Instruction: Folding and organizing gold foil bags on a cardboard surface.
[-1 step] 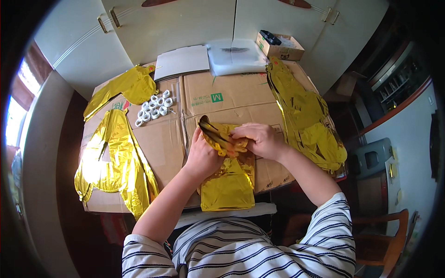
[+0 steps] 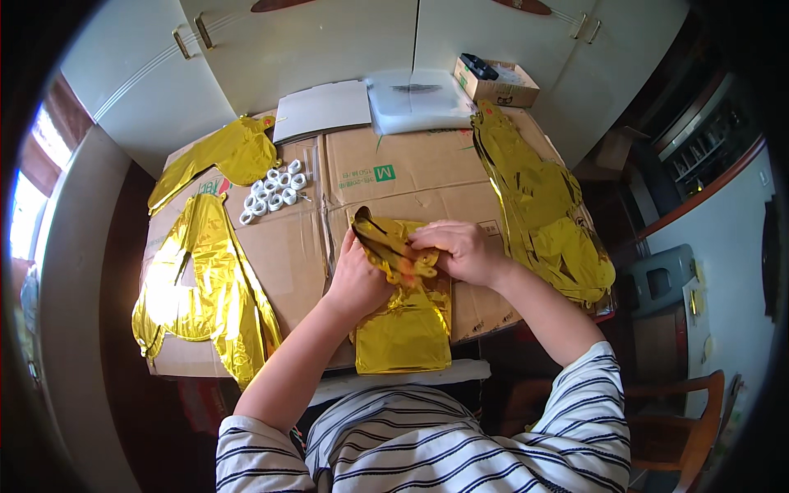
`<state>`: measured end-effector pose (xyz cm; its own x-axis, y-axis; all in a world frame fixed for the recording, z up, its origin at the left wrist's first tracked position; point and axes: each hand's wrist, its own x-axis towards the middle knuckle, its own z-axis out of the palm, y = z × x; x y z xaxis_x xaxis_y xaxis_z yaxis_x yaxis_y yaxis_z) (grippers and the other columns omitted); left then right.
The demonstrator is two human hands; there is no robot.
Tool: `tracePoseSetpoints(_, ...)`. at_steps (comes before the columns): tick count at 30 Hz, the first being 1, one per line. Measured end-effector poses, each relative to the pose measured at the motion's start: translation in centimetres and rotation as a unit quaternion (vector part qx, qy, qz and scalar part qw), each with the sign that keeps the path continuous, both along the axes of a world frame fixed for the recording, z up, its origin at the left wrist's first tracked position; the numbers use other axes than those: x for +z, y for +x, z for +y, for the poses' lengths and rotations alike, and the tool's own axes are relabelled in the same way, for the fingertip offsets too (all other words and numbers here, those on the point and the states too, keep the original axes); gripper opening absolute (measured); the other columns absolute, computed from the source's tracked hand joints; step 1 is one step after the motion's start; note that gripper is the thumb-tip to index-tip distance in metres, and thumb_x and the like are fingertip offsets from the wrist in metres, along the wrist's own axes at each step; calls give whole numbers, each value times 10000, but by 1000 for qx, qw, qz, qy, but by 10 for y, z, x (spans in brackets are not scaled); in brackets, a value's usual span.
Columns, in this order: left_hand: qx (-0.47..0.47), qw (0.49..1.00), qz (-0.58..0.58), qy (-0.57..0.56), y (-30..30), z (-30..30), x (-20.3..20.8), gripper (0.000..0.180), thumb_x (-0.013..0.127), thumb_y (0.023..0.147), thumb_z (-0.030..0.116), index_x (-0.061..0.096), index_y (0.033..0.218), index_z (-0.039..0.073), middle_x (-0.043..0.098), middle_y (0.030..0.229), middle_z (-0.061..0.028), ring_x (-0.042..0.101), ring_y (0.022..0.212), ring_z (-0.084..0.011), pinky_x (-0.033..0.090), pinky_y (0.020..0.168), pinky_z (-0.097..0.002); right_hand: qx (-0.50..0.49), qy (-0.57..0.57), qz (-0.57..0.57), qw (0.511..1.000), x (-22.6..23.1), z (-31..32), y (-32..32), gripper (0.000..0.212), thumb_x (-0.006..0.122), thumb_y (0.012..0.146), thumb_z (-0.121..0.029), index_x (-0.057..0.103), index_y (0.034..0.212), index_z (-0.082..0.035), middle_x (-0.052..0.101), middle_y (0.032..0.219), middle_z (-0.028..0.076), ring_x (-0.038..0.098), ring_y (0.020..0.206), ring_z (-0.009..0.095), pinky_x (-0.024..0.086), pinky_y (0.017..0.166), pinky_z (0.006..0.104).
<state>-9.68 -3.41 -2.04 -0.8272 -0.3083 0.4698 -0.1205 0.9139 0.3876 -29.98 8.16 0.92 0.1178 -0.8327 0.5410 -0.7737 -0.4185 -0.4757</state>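
Observation:
A flat gold foil balloon lies in front of me on the cardboard, its lower part reaching the near edge. Its upper end is folded and bunched up between my two hands. My left hand wraps round the left side of this bunch, with most of its fingers hidden behind the foil. From the right, my right hand pinches the foil between thumb and fingers. A dark opening or fold shows at the top of the bunch, and small scalloped tabs hang at its lower right.
Gold foil balloons lie at the left, and a stack of them at the right. Several small white rolls sit together left of centre. Along the back are white sheets, clear plastic bags and a small cardboard box.
The bunched end of the foil balloon has shifted very slightly between my hands. Both hands keep their hold, and the other things lie as before.

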Motion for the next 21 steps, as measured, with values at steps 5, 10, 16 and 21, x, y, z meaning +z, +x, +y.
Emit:
tracePoseSetpoints(5, -57, 996, -60, -36, 21, -9, 7, 479, 707, 806, 195, 658, 1280, 142, 622, 1350, -70, 524, 1316, -302, 259, 1229, -523, 25, -26, 36, 999, -17, 5, -4, 315, 737, 705, 82, 736, 980, -72, 765, 1080, 101, 734, 1041, 288, 599, 930, 392)
tracePoseSetpoints(10, -60, 995, -84, -14, 55, -31, 28, 378, 674, 798, 77, 683, 1176, 61, 675, 1225, -128, 594, 1235, -316, 333, 1194, -515, 34, -40, 67, 996, -23, 6, -5, 339, 723, 682, 95, 736, 980, -68, 762, 1093, 102, 723, 1072, 288, 591, 949, 399)
tracePoseSetpoints(16, 6, 998, 17, 58, 53, -50, 50, 239, 650, 875, 4, 693, 1109, 6, 714, 1172, -166, 669, 1128, -366, 472, 1070, -481, 27, -38, 142, 989, -17, 8, -7, 293, 660, 711, 45, 745, 968, -68, 761, 1069, 85, 705, 1103, 268, 574, 972, 386)
tracePoseSetpoints(21, -91, 990, 2, -106, 22, -46, 41, 317, 699, 901, 116, 675, 1208, 39, 656, 1308, -169, 617, 1245, -357, 474, 1073, -511, 46, 2, 142, 989, -8, 12, -7, 404, 660, 686, -7, 731, 1079, -73, 736, 1158, 105, 674, 1166, 289, 540, 1033, 414)
